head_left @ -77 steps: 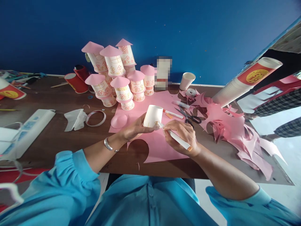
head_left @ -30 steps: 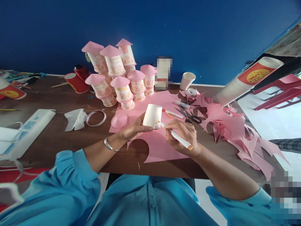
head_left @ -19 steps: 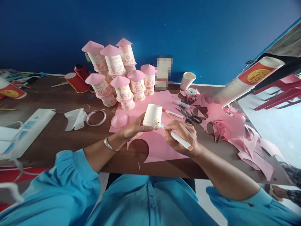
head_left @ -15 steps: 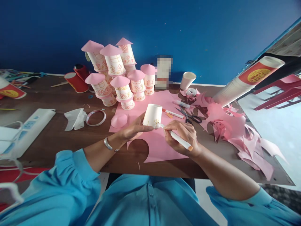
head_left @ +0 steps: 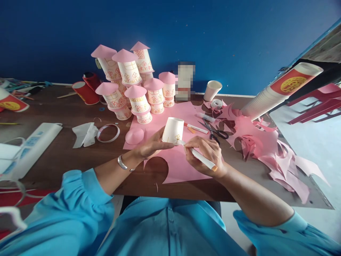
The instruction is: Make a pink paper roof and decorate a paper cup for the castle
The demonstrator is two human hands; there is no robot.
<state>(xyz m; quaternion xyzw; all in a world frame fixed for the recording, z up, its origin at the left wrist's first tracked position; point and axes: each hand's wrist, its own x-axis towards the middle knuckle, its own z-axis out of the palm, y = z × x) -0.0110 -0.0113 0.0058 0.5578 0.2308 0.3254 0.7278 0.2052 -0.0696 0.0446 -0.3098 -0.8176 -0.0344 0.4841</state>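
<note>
Your right hand [head_left: 206, 156] is still gripping the marker [head_left: 198, 155], its fingers closed, tip now touching the cup's lower edge. Your left hand [head_left: 151, 144] keeps clasping the upturned paper cup [head_left: 173, 130] over the pink sheet [head_left: 183, 160], unmoved.

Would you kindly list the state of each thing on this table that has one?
paper cup: inverted, held by left hand
marker: uncapped, in right hand, tip on cup
scissors: lying closed
white cup: upright, open
pink sheet: circle cut out
tape roll: lying flat
</note>
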